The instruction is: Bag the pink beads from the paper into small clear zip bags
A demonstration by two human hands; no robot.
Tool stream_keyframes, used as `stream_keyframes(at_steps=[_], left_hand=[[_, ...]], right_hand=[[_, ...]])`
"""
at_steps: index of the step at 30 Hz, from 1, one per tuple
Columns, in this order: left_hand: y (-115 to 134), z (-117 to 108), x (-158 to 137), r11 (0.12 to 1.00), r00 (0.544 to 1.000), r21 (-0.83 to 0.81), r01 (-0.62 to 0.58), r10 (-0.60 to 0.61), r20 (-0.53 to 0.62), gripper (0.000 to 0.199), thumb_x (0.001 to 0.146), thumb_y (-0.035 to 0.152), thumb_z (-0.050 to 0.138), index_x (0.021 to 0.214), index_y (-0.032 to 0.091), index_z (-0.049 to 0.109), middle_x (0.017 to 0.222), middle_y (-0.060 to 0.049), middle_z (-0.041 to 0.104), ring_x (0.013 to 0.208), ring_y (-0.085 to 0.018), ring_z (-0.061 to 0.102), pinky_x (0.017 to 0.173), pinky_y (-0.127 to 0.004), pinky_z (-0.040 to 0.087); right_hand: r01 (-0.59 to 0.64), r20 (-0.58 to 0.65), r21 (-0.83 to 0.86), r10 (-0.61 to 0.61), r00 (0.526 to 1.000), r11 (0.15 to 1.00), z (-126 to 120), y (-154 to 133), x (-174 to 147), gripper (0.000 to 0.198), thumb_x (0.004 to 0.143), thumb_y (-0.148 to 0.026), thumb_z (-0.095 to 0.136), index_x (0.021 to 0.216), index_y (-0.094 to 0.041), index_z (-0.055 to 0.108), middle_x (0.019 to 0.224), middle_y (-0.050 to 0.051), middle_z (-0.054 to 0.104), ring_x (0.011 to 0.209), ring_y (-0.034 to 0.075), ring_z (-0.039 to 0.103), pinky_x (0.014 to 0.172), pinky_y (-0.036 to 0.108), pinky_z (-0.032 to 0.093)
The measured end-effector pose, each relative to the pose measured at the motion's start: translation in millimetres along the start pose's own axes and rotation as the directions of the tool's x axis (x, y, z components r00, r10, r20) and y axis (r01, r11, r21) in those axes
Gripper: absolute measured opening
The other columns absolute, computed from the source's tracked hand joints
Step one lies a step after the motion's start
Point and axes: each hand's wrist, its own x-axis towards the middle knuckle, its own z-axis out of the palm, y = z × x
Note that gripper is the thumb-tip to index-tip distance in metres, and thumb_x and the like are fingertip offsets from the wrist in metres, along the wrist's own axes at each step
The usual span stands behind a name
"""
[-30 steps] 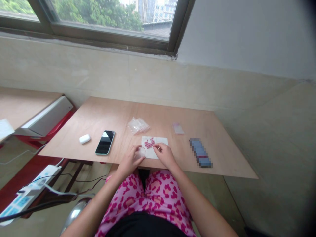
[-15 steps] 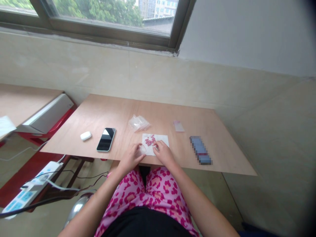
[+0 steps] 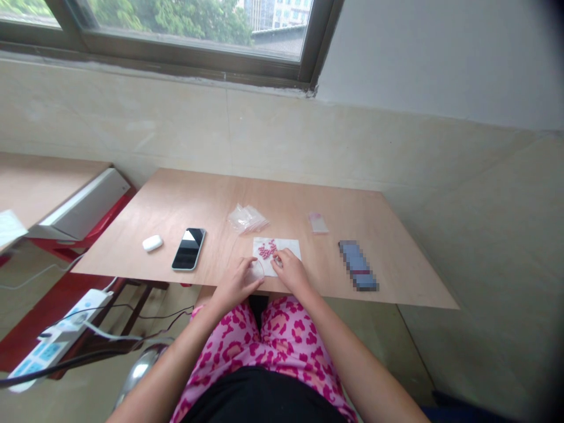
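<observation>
A white sheet lies near the table's front edge, with a small heap of pink-red beads on it. My left hand is at the sheet's left side, thumb below and fingers curled. A thin reddish string curves out from its fingertips over the sheet. My right hand rests over the sheet's right part, its thumb and fingers pinched together just right of the beads. What sits in that pinch is too small to make out.
Clear plastic bags lie behind the sheet, and a small bag farther right. Left are a phone and a white earbud case. A blurred-out phone-like object lies right. A power strip is below left.
My left thumb has shifted slightly right, and the string's curve has moved a little with it. My right fingers stay pinched beside the beads. The view has tilted slightly.
</observation>
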Motion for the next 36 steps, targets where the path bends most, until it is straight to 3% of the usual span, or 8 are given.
stream_keyframes(at_steps=[4,9,13,16,21,27,31,36], left_hand=[[1.0,0.6,-0.6,1.000,1.000,0.015,-0.013,0.013,0.001,0.053,0.093,0.041,0.067,0.139,0.026,0.047,0.121,-0.011,0.061,0.115,-0.029,0.063,0.101,-0.046,0.051],[2.9,0.3,-0.9,1.000,1.000,0.007,0.008,-0.008,-0.009,0.052,0.094,0.041,0.066,0.139,0.026,0.047,0.120,-0.010,0.061,0.113,-0.028,0.063,0.100,-0.045,0.051],[4.7,-1.3,-0.1,1.000,1.000,-0.008,0.000,0.000,-0.025,0.051,0.092,0.041,0.068,0.138,0.027,0.048,0.118,-0.010,0.061,0.110,-0.028,0.063,0.097,-0.044,0.051],[4.8,-2.9,0.6,1.000,0.999,-0.011,-0.012,0.011,-0.051,0.052,0.092,0.040,0.069,0.137,0.026,0.049,0.118,-0.010,0.061,0.112,-0.028,0.062,0.099,-0.044,0.050],[5.2,-4.6,0.6,0.999,0.998,-0.046,-0.011,0.008,-0.060,0.056,0.092,0.039,0.070,0.140,0.026,0.046,0.128,-0.011,0.059,0.123,-0.029,0.059,0.108,-0.047,0.046],[9.3,-8.2,-0.2,0.995,0.998,-0.098,-0.014,0.008,-0.063,0.054,0.092,0.040,0.069,0.140,0.026,0.048,0.135,-0.011,0.060,0.130,-0.029,0.055,0.115,-0.050,0.041],[9.2,-16.0,7.8,0.962,0.996,-0.260,0.080,-0.090,-0.029,0.048,0.094,0.041,0.065,0.138,0.025,0.051,0.131,-0.009,0.064,0.123,-0.027,0.060,0.111,-0.047,0.045],[6.7,-32.4,24.4,0.884,0.982,-0.435,0.172,-0.189,0.004,0.036,0.101,0.045,0.051,0.130,0.025,0.059,0.128,-0.006,0.068,0.124,-0.025,0.062,0.108,-0.043,0.048]], right_hand=[[-0.032,-0.010,0.089,0.033,0.999,0.996,-4.2,1.3,3.4,0.007,0.091,-0.019,0.063,0.089,-0.019,0.069,0.091,0.005,0.067,0.082,0.018,0.063,0.079,0.029,0.049],[-0.102,-0.017,0.408,0.120,0.993,0.907,-9.4,-14.6,3.1,0.018,0.095,-0.030,0.060,0.088,-0.019,0.071,0.082,0.003,0.071,0.072,0.017,0.064,0.069,0.027,0.049],[-0.030,0.089,0.483,-0.015,0.996,0.875,-12.3,-33.4,-2.5,0.022,0.095,-0.036,0.061,0.092,-0.020,0.076,0.090,0.003,0.074,0.079,0.017,0.065,0.070,0.026,0.049],[-0.041,0.075,0.471,0.006,0.997,0.881,-18.1,-32.1,-2.2,0.023,0.095,-0.038,0.061,0.093,-0.020,0.075,0.091,0.004,0.074,0.080,0.018,0.066,0.072,0.027,0.050],[-0.068,-0.004,0.354,0.074,0.997,0.933,-30.4,-6.7,4.3,0.020,0.094,-0.032,0.060,0.094,-0.019,0.074,0.092,0.006,0.075,0.080,0.019,0.067,0.076,0.030,0.051],[-0.035,0.072,0.200,0.021,0.997,0.979,-33.4,6.2,10.5,0.016,0.091,-0.020,0.063,0.103,-0.018,0.073,0.096,0.008,0.074,0.084,0.020,0.067,0.078,0.030,0.051],[-0.010,0.145,0.147,-0.012,0.989,0.989,-32.4,6.7,16.5,0.015,0.091,-0.018,0.064,0.102,-0.018,0.073,0.098,0.007,0.074,0.084,0.019,0.066,0.078,0.029,0.049],[0.030,0.110,0.107,-0.042,0.993,0.994,-27.9,9.8,16.6,0.016,0.092,-0.015,0.063,0.105,-0.018,0.071,0.102,0.007,0.072,0.087,0.018,0.065,0.082,0.028,0.049]])
